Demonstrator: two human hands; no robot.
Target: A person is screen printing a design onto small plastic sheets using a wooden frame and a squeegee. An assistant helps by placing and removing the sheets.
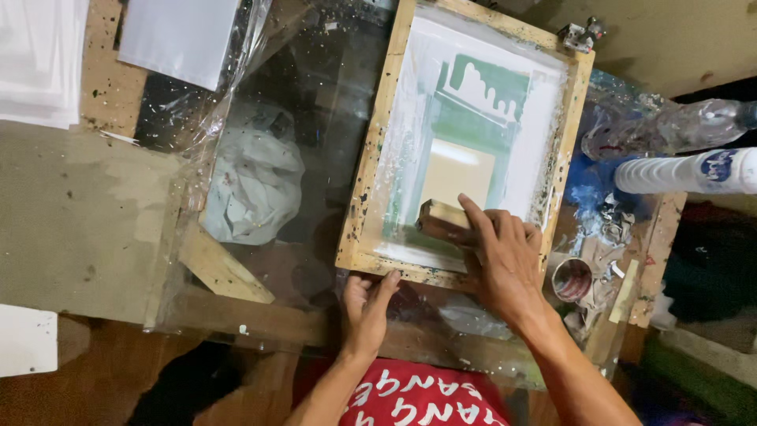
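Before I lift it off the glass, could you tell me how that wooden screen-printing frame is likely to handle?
The wooden screen frame probably lifts stiffly, its thick rails keeping shape. Its wet, paint-smeared mesh looks taut but puncturable. It may slide on the glass tabletop, since the left hand braces its edge.

The frame (pixel 371 166) is raw wood, rough and paint-speckled, around a smooth, translucent mesh (pixel 481 142) coated matt green. At its 6 o'clock, the squeegee (pixel 441 221) has a worn wooden handle. At 9 o'clock, crumpled cloth (pixel 252 185) lies under glossy glass (pixel 331 95).
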